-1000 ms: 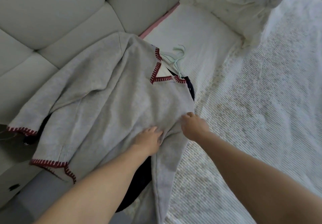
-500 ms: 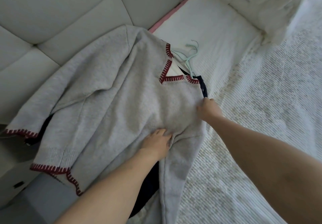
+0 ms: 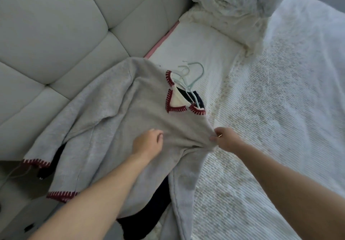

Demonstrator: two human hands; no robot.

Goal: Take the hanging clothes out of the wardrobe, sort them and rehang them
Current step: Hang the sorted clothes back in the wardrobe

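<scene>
A grey sweater [image 3: 115, 120] with red stitched trim lies spread on the bed, on top of a dark navy garment [image 3: 149, 215] that shows below it and at the neckline. Pale mint hangers [image 3: 192, 77] stick out of the collar. My left hand [image 3: 148, 143] rests flat on the sweater's chest with its fingers relaxed. My right hand [image 3: 225, 139] pinches a bunch of the sweater's fabric at the right shoulder seam.
A padded grey headboard [image 3: 65, 30] runs along the left. A fluffy white pillow [image 3: 229, 9] lies at the top, and a white ribbed bedspread [image 3: 270, 118] covers the right side. The sweater's cuffs hang over the bed's left edge.
My right hand moved down from the sweater's shoulder edge and now bunches the fabric there. My left hand shifted slightly up the chest. The view has tilted.
</scene>
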